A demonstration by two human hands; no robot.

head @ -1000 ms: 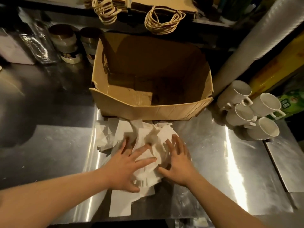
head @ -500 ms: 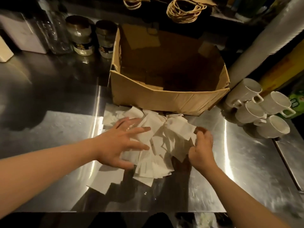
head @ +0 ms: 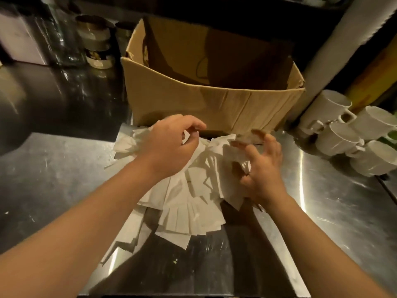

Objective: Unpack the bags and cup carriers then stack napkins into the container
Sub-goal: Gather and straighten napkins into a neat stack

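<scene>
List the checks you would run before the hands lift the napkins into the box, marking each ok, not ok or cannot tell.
1. Napkins squared into a stack: not ok, fanned loosely across the counter.
2. Cardboard box open on top: ok.
3. Box free of contents: cannot tell, interior dark.
4. Left hand gripping napkins: cannot tell.
5. Right hand against pile's edge: ok.
6. Mugs outside the path: ok.

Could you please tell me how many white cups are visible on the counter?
4, clustered lying on their sides at the right edge: one at the back, one right of it, one below, one nearest. More may be hidden.
</scene>
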